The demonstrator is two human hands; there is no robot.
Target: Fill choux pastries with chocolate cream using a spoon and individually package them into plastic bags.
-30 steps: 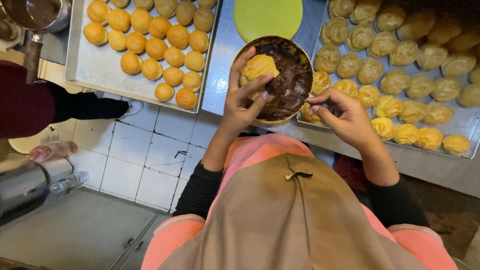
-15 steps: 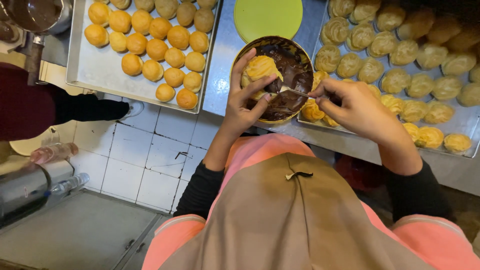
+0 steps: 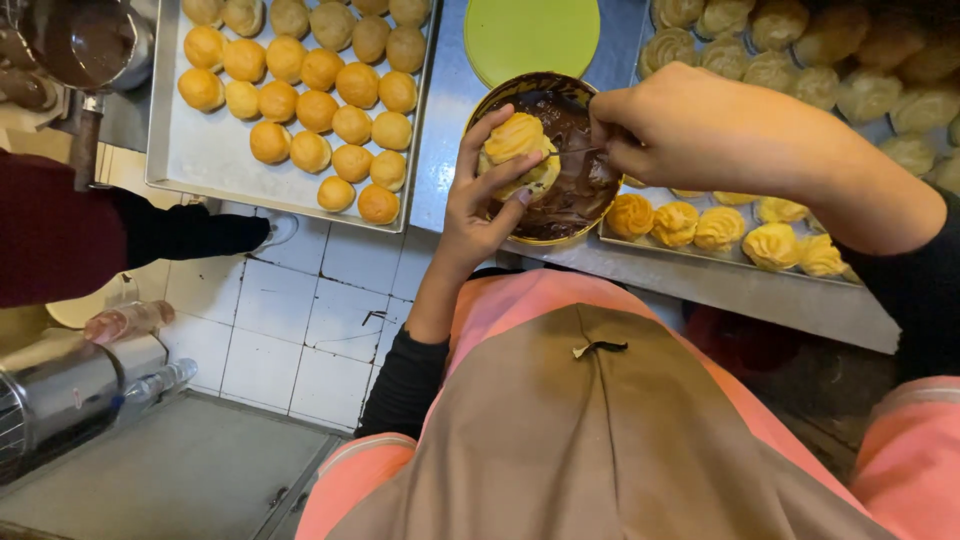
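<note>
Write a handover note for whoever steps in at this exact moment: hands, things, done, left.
Left hand: holds one puff pastry over the round tin of dark chocolate filling.
Right hand: pinches a thin utensil whose tip is at the pastry; what kind cannot be told.
Things: tin sits on the metal counter between two trays. Left tray holds smooth round golden buns; right tray holds ridged puffs.
Done: none of the pastries shows chocolate.
Left: the one in hand and, it seems, the trays' pastries.

bare hands [image 3: 690, 125], black long sleeves, pink top with grey-trimmed short sleeves, brown apron front
</note>
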